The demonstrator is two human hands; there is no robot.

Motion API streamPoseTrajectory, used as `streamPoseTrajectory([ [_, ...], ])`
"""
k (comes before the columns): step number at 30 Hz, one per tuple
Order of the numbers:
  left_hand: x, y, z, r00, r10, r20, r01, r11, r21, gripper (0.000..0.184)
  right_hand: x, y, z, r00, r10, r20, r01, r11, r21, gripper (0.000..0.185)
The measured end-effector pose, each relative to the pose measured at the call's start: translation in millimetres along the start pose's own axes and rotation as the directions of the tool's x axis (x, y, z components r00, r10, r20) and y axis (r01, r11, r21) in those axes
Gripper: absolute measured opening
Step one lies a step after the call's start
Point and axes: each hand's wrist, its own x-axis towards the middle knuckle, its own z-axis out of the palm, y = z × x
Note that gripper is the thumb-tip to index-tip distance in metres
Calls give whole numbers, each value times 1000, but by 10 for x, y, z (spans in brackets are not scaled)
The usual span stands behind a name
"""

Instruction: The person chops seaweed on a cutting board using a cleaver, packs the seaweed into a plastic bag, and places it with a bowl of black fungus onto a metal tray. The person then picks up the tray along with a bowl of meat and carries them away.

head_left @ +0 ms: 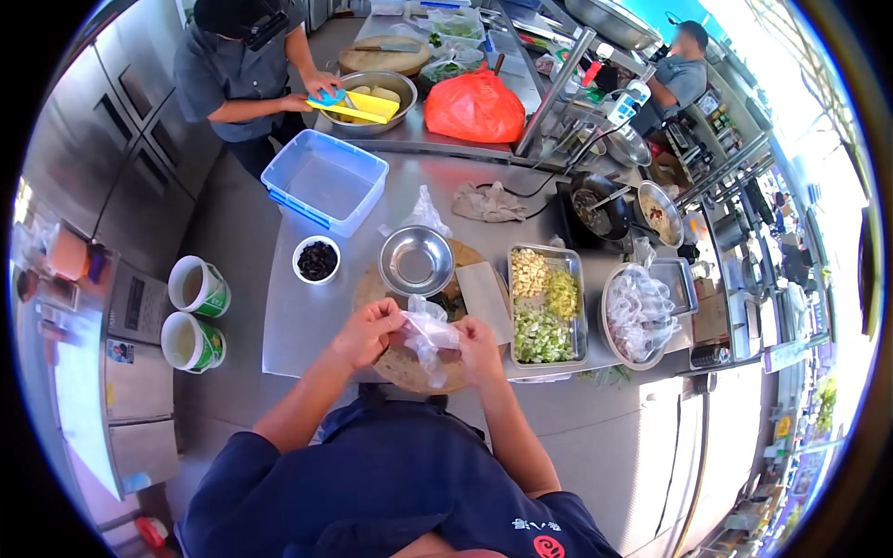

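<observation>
Between my two hands, a clear thin plastic bag (426, 337) is stretched over the round wooden cutting board (400, 365). My left hand (368, 333) pinches its left side, and my right hand (478, 350) grips its right end. Just beyond them stands a steel bowl (416, 261) that looks empty. A cleaver (485, 302) with a wide pale blade lies on the board, close to my right hand. To the right, a metal tray (547, 307) holds chopped pale and green vegetables in separate heaps. A white tub of dark pieces (317, 261) sits left of the bowl.
An open clear plastic bin (326, 181) stands at the back left. A bowl of plastic bags (640, 314) and a black wok (600, 209) are on the right. Across the counter, a person (244, 84) works with a yellow slicer (370, 107) beside a red bag (474, 104).
</observation>
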Motion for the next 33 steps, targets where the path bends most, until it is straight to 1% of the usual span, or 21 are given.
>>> streamPoseTrajectory([
  [1, -8, 60, 13, 999, 16, -32, -19, 994, -111, 14, -7, -13, -23, 1000, 4, -1, -4, 1000, -3, 15],
  [3, 24, 67, -162, 999, 38, -28, -43, 980, -196, 14, -17, -109, -55, 968, 176, -181, -112, 942, 316, 20],
  [7, 149, 47, -718, 988, 130, 79, -92, 922, -377, 17, -74, -148, -162, 967, 139, -213, -18, 873, 488, 22],
  [8, 152, 1, -854, 989, 127, 78, -88, 921, -379, 17, -63, -110, -259, 981, 111, -161, -1, 825, 565, 21],
  [10, 159, -6, -952, 990, 120, -71, -126, 987, -99, 11, -75, -242, -218, 997, 30, -65, 25, 706, 708, 19],
  [11, 160, -39, -975, 992, 114, -61, -120, 988, -98, 11, -99, -293, -193, 976, 73, -204, 76, 766, 638, 18],
  [13, 25, 77, -756, 987, 61, -150, 30, 840, 542, 35, -149, -535, -86, 969, 53, -241, 91, 831, 549, 15],
  [14, -27, 107, -657, 989, 47, -140, 37, 837, 545, 35, -178, -612, -55, 964, 42, -263, 85, 889, 451, 13],
  [15, -69, 130, -549, 999, 49, 12, -42, 692, 721, 60, -202, -685, -6, 960, 42, -276, 92, 886, 454, 13],
  [16, -117, 170, -418, 987, 18, 161, -147, 514, 845, 84, -212, -735, 64, 990, 59, -127, -1, 911, 412, 10],
  [17, -116, 201, -239, 979, -106, 172, -106, 455, 884, 108, -213, -733, 122, 996, 90, 27, -94, 931, 353, 8],
  [18, -60, 164, -101, 979, -114, 169, -100, 457, 884, 108, -169, -645, 204, 995, 97, 22, -99, 929, 356, 8],
  [20, -3, 70, 54, 895, -67, 441, -302, 635, 711, 97, -96, -403, 357, 965, 104, 242, -169, 948, 269, 8],
  [22, 19, -73, -102, 951, -157, 266, -122, 598, 792, 43, -181, -566, 426, 899, 191, 395, -269, 951, 151, 8],
  [27, -392, -209, -949, 982, -85, -166, 180, 657, 732, 27, -37, -69, -91, 923, 119, 365, -34, 972, -232, 26],
  [28, -493, -250, -1051, 979, -98, -178, 198, 661, 724, 27, 17, 141, -288, 977, 58, 204, 73, 812, -580, 41],
  [29, -596, -307, -1163, 962, -96, -255, 237, 755, 611, 29, 59, 301, -406, 995, -66, 81, 103, 515, -851, 57],
  [30, -639, -305, -1251, 941, -95, -325, 253, 833, 492, 31, 137, 361, -407, 995, -61, 80, 100, 515, -851, 57],
  [31, -652, -298, -1339, 929, -178, -323, 316, 837, 448, 49, 218, 429, -394, 981, -159, 115, 167, 370, -914, 72],
  [32, -660, -373, -1383, 927, -183, -329, 322, 837, 442, 49, 291, 500, -381, 956, -245, 163, 217, 212, -953, 86],
  [33, -636, -404, -1284, 933, -159, -323, 257, 923, 287, 50, 393, 536, -308, 957, -237, 164, 216, 213, -953, 86],
])
